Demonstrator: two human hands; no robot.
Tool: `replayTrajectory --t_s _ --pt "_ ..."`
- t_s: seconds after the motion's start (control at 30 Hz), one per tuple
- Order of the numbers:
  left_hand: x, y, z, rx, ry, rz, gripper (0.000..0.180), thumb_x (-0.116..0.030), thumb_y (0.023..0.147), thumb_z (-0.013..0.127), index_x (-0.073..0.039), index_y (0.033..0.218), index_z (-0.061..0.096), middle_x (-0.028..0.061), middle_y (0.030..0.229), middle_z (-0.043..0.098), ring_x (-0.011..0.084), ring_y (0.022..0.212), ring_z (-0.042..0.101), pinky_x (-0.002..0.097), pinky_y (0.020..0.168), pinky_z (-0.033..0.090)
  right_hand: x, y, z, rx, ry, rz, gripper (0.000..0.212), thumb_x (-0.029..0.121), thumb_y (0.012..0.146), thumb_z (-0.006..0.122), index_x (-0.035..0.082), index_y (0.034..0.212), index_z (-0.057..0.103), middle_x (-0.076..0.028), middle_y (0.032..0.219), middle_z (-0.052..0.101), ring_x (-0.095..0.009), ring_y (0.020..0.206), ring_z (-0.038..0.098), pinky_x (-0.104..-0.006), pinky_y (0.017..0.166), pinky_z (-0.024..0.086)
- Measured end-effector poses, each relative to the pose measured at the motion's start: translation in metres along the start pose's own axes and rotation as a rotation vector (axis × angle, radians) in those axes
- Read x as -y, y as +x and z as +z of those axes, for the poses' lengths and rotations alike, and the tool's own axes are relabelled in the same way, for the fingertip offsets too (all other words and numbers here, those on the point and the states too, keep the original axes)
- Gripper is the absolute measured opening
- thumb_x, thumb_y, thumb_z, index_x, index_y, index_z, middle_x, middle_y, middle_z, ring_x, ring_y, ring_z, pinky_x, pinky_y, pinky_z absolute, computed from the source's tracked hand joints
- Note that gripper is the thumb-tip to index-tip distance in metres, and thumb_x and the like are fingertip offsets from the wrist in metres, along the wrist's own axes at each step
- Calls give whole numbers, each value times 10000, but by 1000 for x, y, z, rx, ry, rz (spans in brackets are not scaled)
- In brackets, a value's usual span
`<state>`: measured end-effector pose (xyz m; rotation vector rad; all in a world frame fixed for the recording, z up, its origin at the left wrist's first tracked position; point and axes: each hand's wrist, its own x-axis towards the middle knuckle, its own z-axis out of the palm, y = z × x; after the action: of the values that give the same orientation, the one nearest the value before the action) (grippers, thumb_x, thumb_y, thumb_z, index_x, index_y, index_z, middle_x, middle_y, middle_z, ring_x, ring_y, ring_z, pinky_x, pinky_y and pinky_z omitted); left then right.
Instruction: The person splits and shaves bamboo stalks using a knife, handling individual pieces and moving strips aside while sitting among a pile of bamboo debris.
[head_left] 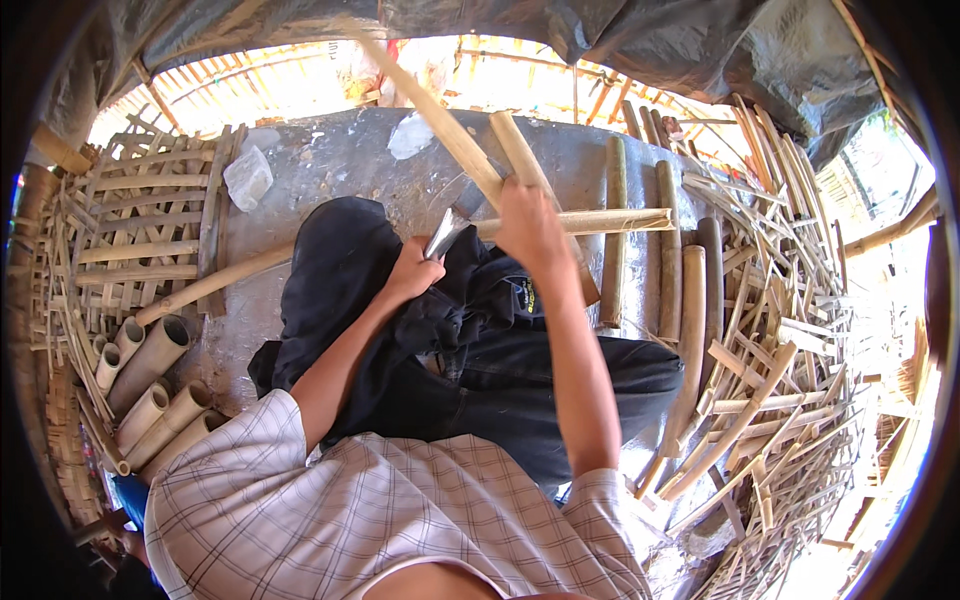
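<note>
My right hand is closed round the lower part of a long split bamboo strip, which rises tilted to the far left. My left hand, lower and to the left, grips a shiny metal blade; its handle is hidden in the fingers. Blade and strip come close together, and I cannot tell whether they touch. A split bamboo length lies crosswise behind my right hand. Another bamboo piece slants behind the same hand. Dark cloth bunches over my crossed legs, below both hands.
Several bamboo poles lie on the grey sheet at the right. Split-bamboo lattice and cut bamboo tubes stand at the left. A tangled heap of strips fills the right side. A pale lump sits at the far left.
</note>
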<state>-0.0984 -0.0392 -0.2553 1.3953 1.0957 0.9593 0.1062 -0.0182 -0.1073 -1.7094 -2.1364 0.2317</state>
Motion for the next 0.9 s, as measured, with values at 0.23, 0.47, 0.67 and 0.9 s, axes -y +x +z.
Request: replayTrajectory --t_s 0.23,0.47,0.67,0.9 --pt "2 -2 2 8 6 4 115 -11 646 603 -57 640 498 7 562 501 118 520 490 330 494 357 -11 -4 10 79 81 52 275 -44 746 646 -97 1011 593 -343 869 667 -520 870 667 -560 770 549" --pt "4 0 1 7 87 -5 89 -35 664 603 -35 639 517 20 554 504 130 515 493 351 493 361 -16 2 -27 100 -10 -56 196 -58 742 648 -60 938 644 -303 890 686 -473 911 679 -545 801 540" --pt "8 -1 0 4 132 48 93 -45 653 609 -4 664 526 57 562 506 158 556 515 378 526 375 -11 -10 25 -9 279 3 224 -53 731 624 -115 943 591 -361 883 661 -500 924 668 -543 819 538" --pt "-7 -2 0 36 193 -11 103 -49 654 616 -2 674 527 75 568 500 171 570 510 401 542 379 -19 -14 -25 101 -106 -28 225 -50 744 654 -24 967 667 -292 877 688 -456 909 690 -524 772 558"
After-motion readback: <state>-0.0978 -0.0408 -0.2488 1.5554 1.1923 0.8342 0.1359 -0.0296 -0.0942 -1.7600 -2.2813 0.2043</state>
